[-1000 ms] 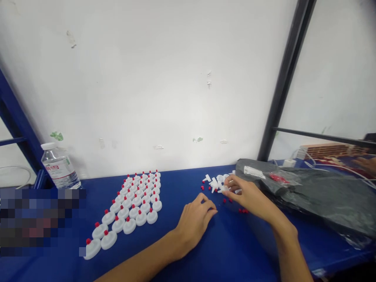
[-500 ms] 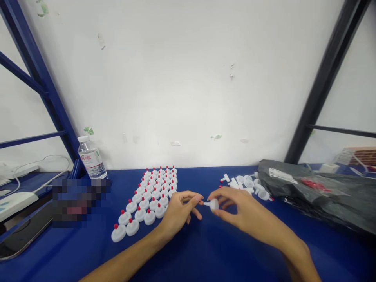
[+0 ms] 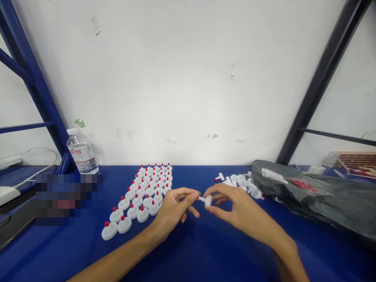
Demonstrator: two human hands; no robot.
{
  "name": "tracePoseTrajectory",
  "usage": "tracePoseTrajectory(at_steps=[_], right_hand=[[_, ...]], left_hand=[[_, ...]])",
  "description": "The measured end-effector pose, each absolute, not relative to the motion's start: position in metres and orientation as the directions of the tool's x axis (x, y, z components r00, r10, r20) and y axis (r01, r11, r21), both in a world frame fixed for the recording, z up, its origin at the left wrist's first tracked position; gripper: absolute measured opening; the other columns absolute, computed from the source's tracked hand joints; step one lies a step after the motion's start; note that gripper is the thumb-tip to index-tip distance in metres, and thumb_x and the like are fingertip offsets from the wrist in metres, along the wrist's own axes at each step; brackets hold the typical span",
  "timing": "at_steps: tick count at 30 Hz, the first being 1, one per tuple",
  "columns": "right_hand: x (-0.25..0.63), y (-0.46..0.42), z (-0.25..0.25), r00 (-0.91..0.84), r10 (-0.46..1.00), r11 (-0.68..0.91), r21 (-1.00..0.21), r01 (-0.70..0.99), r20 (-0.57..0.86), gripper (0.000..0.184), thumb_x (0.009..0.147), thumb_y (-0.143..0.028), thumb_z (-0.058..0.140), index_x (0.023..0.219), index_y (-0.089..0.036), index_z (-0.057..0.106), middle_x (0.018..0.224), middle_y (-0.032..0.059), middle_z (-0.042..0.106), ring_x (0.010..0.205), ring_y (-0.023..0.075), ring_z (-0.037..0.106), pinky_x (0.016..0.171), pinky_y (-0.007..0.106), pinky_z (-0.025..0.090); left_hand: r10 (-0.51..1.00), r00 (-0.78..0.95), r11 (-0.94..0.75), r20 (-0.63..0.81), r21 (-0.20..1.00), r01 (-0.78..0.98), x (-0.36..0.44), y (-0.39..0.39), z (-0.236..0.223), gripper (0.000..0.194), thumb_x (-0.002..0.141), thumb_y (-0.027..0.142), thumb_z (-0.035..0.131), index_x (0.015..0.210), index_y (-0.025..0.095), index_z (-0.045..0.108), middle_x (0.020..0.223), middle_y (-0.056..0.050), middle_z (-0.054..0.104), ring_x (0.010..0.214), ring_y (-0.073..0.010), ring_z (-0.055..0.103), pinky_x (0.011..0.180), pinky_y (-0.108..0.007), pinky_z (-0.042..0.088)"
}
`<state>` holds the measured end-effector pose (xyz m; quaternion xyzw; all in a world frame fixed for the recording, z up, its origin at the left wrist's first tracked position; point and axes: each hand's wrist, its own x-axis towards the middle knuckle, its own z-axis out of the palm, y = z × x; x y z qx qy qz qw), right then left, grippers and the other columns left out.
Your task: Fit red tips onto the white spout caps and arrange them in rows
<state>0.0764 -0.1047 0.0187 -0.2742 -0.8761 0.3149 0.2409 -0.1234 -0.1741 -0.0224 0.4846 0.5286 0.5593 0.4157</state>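
Above the blue table, a white nozzle cap (image 3: 208, 201) is held between both hands, its thin spout pointing left. My left hand (image 3: 175, 205) is closed in a pinch at the spout's end, where a bit of red shows between thumb and forefinger. From the right, my right hand (image 3: 237, 203) grips the wide white base with thumb and fingers. Beside my left hand stand rows of white nozzle caps (image 3: 147, 201) with red tips, upright. Beyond my right hand lies a loose pile of similar white caps (image 3: 242, 181), tipped at various angles.
A dark plastic bag (image 3: 273, 186) with red pieces in it lies at the right. At the left back stands a water bottle (image 3: 82, 152); a dark phone-like device (image 3: 17, 219) and a blurred patch are nearby. A white wall (image 3: 188, 86) rises behind the table (image 3: 199, 254).
The view has shifted slightly, so the scene sits a little further left. The nozzle cap has turned a little between my hands. Both hands keep their grip on it.
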Motion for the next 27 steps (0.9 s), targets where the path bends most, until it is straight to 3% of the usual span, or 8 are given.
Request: tracePoseTrajectory(at_steps=[6, 10, 14, 19, 24, 27], right_hand=[[0.08, -0.1, 0.014, -0.745, 0.633, 0.614, -0.723, 0.316, 0.212, 0.027, 0.086, -0.036, 0.069, 0.112, -0.03, 0.069, 0.116, 0.0038, 0.069, 0.104, 0.0237, 0.069, 0.095, 0.041, 0.056], [0.08, -0.1, 0.015, -0.753, 0.621, 0.586, -0.768, 0.259, 0.219, 0.024, 0.085, -0.036, 0.07, 0.108, -0.029, 0.067, 0.116, 0.0025, 0.068, 0.101, 0.0211, 0.07, 0.095, 0.036, 0.057], [0.077, -0.104, 0.018, -0.763, 0.607, 0.58, -0.781, 0.232, 0.224, 0.022, 0.085, -0.033, 0.07, 0.105, -0.027, 0.063, 0.114, 0.0004, 0.068, 0.099, 0.019, 0.071, 0.094, 0.033, 0.056], [0.075, -0.108, 0.023, -0.783, 0.564, 0.633, -0.746, 0.208, 0.26, 0.016, 0.087, -0.027, 0.069, 0.1, -0.027, 0.06, 0.104, -0.0011, 0.07, 0.1, 0.019, 0.067, 0.094, 0.033, 0.053], [0.071, -0.113, 0.024, -0.791, 0.554, 0.68, -0.69, 0.248, 0.262, 0.018, 0.087, -0.024, 0.068, 0.102, -0.028, 0.059, 0.104, -0.0013, 0.07, 0.1, 0.0187, 0.065, 0.093, 0.032, 0.05], [0.071, -0.113, 0.021, -0.796, 0.556, 0.664, -0.704, 0.254, 0.238, 0.03, 0.088, -0.029, 0.07, 0.115, -0.03, 0.058, 0.106, -0.0004, 0.071, 0.102, 0.0197, 0.066, 0.094, 0.033, 0.05]], left_hand=[[0.983, -0.166, -0.076, 0.075, 0.997, 0.004, -0.121, -0.177, -0.025, 0.045, 0.087, 0.051, 0.07, 0.105, 0.01, 0.076, 0.072, -0.008, 0.072, 0.055, -0.0147, 0.068, 0.037, -0.016, 0.031], [0.983, -0.166, -0.096, 0.084, 0.994, -0.062, -0.117, -0.179, -0.025, 0.047, 0.085, 0.053, 0.07, 0.108, 0.012, 0.075, 0.088, -0.01, 0.074, 0.053, -0.0128, 0.068, 0.036, -0.016, 0.031], [0.974, -0.188, -0.131, 0.127, 0.991, -0.005, -0.113, -0.182, -0.023, 0.049, 0.086, 0.051, 0.07, 0.111, 0.01, 0.074, 0.083, -0.011, 0.074, 0.048, -0.0132, 0.066, 0.035, -0.017, 0.032], [0.959, -0.229, -0.164, 0.168, 0.986, 0.036, -0.106, -0.185, -0.026, 0.048, 0.082, 0.046, 0.074, 0.117, 0.014, 0.073, 0.103, -0.013, 0.074, 0.05, -0.0151, 0.069, 0.034, -0.017, 0.033], [0.944, -0.278, -0.164, 0.177, 0.984, 0.07, -0.104, -0.186, -0.03, 0.045, 0.083, 0.046, 0.074, 0.116, 0.015, 0.074, 0.097, -0.011, 0.074, 0.05, -0.0139, 0.067, 0.034, -0.018, 0.031], [0.94, -0.28, -0.167, 0.194, 0.979, 0.119, -0.104, -0.187, -0.029, 0.039, 0.084, 0.042, 0.073, 0.112, 0.016, 0.076, 0.091, -0.008, 0.073, 0.046, -0.0089, 0.06, 0.039, -0.019, 0.034]])
